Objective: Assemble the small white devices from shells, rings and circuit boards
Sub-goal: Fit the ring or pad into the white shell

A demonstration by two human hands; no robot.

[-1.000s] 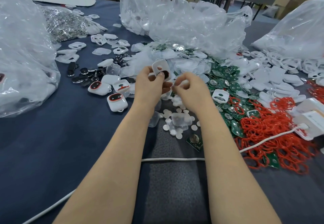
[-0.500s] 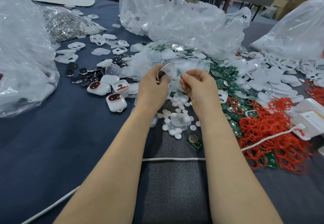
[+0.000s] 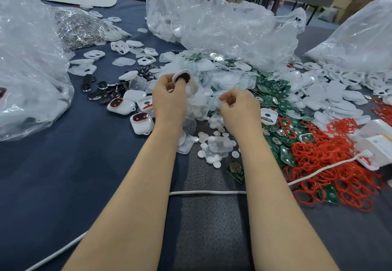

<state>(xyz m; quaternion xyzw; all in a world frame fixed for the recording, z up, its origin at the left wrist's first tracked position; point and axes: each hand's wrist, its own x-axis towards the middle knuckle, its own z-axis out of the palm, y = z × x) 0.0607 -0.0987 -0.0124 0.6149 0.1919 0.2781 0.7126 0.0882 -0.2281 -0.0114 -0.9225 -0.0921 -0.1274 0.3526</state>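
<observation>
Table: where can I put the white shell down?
Bare blue cloth between the plastic bag and left forearm; grey mat below the white cable. Crowded ahead and right: circuit boards, red rings.

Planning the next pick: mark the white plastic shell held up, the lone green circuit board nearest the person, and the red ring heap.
White plastic shell [image 3: 187, 79]: head view, dark oval window.
Lone green circuit board [image 3: 235, 167]: head view, round metal centre.
Red ring heap [image 3: 339, 185]: head view, middle.
</observation>
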